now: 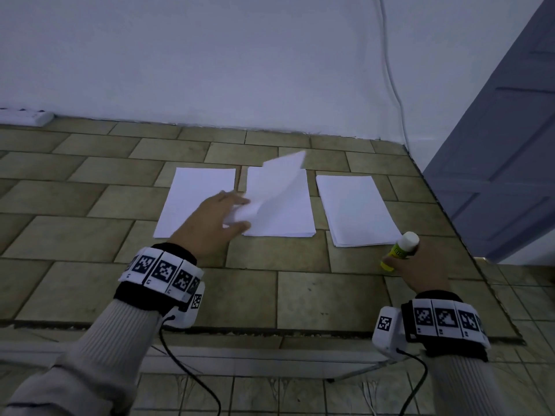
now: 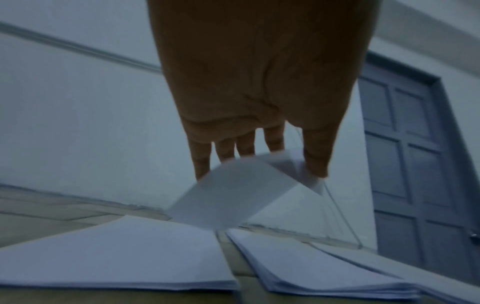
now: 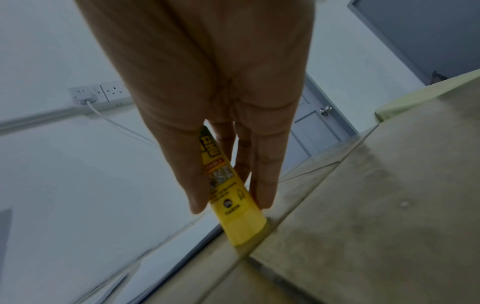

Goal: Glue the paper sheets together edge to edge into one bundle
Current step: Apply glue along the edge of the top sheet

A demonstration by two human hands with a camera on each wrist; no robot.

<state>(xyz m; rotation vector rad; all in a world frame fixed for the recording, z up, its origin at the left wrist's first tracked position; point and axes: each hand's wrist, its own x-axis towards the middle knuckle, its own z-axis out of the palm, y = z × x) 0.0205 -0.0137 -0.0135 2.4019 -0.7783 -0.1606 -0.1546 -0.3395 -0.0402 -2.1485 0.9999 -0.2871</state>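
Observation:
Three white paper stacks lie side by side on the tiled surface: a left stack (image 1: 195, 202), a middle stack (image 1: 288, 217) and a right stack (image 1: 357, 210). My left hand (image 1: 216, 226) pinches the near left corner of one loose sheet (image 1: 274, 187) and holds it curled up above the middle stack; in the left wrist view the sheet (image 2: 233, 191) hangs between thumb and fingers. My right hand (image 1: 417, 265) grips a yellow glue stick (image 1: 399, 250) with a white cap, tilted, its base on the surface just right of the right stack. The glue stick (image 3: 233, 205) shows between thumb and fingers.
The tiled top (image 1: 270, 295) ends at a near edge and a right edge. A white wall runs behind, with a cable (image 1: 390, 70) hanging down. A power strip (image 1: 24, 117) lies at the far left. A blue-grey door (image 1: 504, 145) stands at the right.

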